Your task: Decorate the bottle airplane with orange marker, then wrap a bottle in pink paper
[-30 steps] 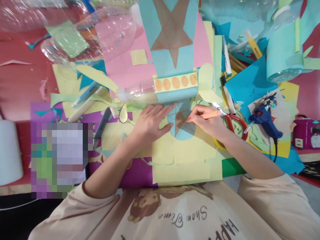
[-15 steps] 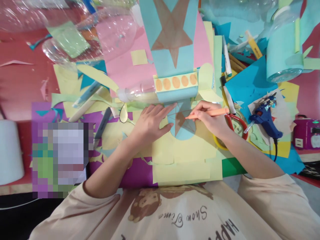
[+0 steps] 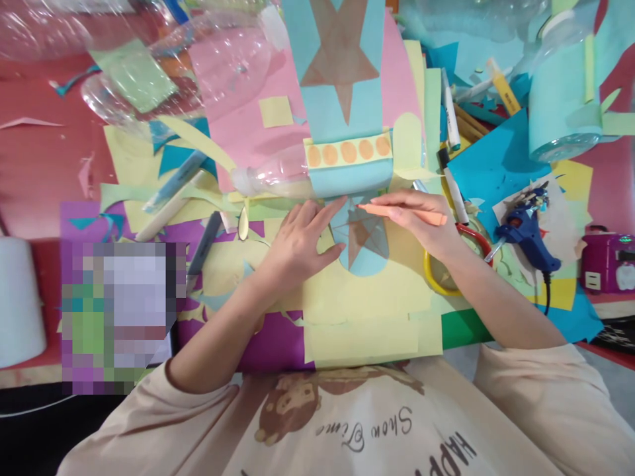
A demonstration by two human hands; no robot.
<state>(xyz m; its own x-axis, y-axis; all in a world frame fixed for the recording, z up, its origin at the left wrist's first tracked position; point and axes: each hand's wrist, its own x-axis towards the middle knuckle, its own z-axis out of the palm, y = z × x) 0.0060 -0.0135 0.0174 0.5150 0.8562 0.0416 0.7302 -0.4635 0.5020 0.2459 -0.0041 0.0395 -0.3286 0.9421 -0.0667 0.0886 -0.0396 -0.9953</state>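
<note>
My left hand (image 3: 297,244) lies flat with fingers spread on a small light-blue paper piece (image 3: 364,254) that carries a partly coloured star. My right hand (image 3: 421,221) pinches an orange pencil (image 3: 404,213); its tip rests at the star's upper edge. The paper lies on yellow sheets (image 3: 367,311) in front of me. Just beyond it a clear plastic bottle (image 3: 278,177) lies on its side, wrapped in light-blue paper with a band of orange dots (image 3: 347,152).
Red-and-yellow scissors (image 3: 446,264) lie under my right wrist. A blue glue gun (image 3: 526,231) sits at right, markers (image 3: 449,112) behind. A large blue sheet with a brown star (image 3: 340,59), pink paper, clear bottles (image 3: 198,66) and paper scraps cover the red table.
My right hand has swung the pencil from the star's right side up to its top point, the pencil now lying flatter. My left hand has stayed put.
</note>
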